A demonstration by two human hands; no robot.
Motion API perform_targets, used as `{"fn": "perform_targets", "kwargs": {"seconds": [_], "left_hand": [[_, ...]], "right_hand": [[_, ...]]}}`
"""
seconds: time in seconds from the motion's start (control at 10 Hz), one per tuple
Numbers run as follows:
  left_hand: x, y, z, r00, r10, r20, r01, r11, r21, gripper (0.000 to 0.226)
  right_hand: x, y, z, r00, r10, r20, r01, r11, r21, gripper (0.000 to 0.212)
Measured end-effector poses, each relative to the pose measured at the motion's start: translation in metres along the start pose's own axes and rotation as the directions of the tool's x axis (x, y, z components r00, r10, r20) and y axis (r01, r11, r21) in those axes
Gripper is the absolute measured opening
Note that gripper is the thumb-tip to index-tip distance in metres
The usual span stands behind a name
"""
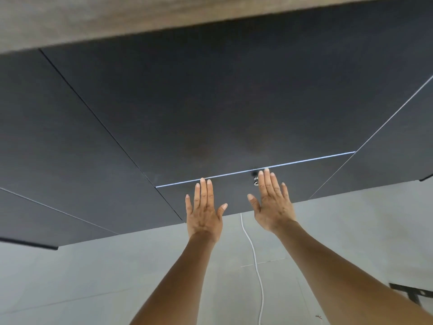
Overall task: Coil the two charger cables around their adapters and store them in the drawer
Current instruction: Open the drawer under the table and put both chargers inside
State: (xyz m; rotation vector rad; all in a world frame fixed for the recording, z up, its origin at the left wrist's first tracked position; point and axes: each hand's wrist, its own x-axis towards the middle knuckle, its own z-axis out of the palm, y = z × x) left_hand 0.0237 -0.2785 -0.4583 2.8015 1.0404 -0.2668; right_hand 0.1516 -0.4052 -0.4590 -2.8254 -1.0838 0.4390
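Now we see our left hand flat, fingers straight and close together, pressed on the dark drawer front. Our right hand is flat too, fingers a little spread, pressed on the same front just beside a small shiny knob. A thin bright gap runs along the drawer's top edge, right at our fingertips. Below, a white cable lies on the grey floor between our arms. We cannot see the adapters.
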Motion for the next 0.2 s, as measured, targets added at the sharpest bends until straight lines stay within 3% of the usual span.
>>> {"fn": "perform_targets", "kwargs": {"seconds": [0.1, 0.2], "left_hand": [[-0.022, 0.0, -0.022, 0.999, -0.035, 0.013, 0.035, 0.997, -0.071, 0.083], [-0.051, 0.006, -0.06, 0.997, -0.047, -0.054, 0.041, 0.993, -0.114, 0.08]], "right_hand": [[-0.024, -0.008, -0.031, 1.0, -0.007, 0.015, 0.007, 1.0, 0.007, 0.089], [-0.059, -0.014, -0.077, 0.999, 0.016, 0.034, -0.017, 1.0, 0.027, 0.072]]}}
